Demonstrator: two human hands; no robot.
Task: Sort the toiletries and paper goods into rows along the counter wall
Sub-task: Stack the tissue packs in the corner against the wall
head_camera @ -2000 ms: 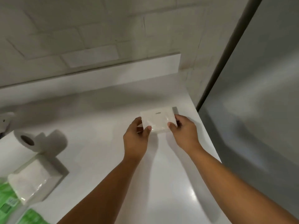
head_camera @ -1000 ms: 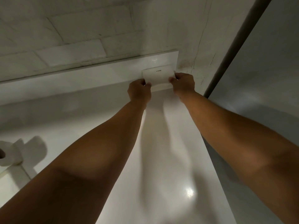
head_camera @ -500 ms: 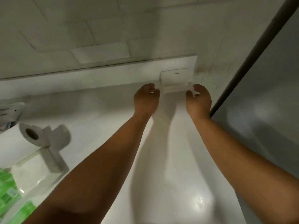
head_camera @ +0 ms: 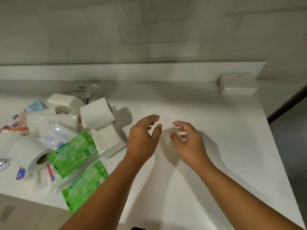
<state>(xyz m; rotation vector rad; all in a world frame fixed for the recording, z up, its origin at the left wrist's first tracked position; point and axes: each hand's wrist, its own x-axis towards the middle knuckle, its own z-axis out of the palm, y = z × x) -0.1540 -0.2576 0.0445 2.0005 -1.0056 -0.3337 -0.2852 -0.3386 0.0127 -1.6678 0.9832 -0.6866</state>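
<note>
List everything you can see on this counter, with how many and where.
Tissue pack: one, white, far right, against the backsplash.
Toilet rolls: at least two, white, in the left pile.
Green packs: two, green, front of that pile.
Folded tissues: one stack, white, pile's right edge.
Other small items: several, blurred, far left.
Counter: one, white.
Left hand: open, empty, over mid-counter.
Right hand: open, empty, beside it.

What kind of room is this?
Probably a bathroom: a smooth white countertop runs along a pale tiled wall, and a white toilet paper roll and shiny green plastic packs, maybe wipes, lie on it.
</note>
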